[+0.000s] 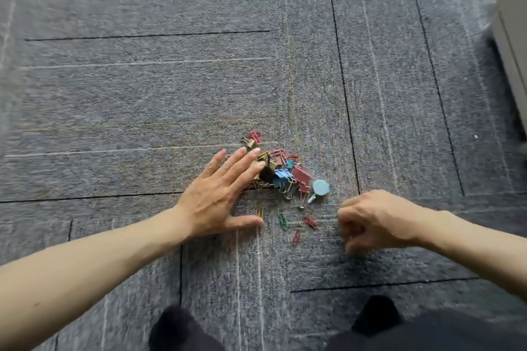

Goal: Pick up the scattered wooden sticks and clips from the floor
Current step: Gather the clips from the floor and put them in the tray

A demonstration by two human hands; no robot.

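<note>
A small heap of coloured clips (285, 172) lies on the grey carpet, among them a blue binder clip (281, 177), a pink binder clip (301, 175) and a pale blue round pin (320, 187). My left hand (219, 194) lies flat with straight fingers, fingertips against the heap's left side. My right hand (373, 219) hovers right of the heap with its fingers curled downward; nothing shows in it. Loose paper clips lie between my hands: a yellow one (260, 212), a green one (283, 221) and two red ones (310, 222). I see no wooden sticks.
A gold binder clip (250, 142) and a red paper clip (255, 136) lie just beyond the heap. A grey cabinet (513, 37) stands at the right edge. My dark-clad knees (176, 330) fill the bottom of the view. A small white speck (475, 137) lies far right.
</note>
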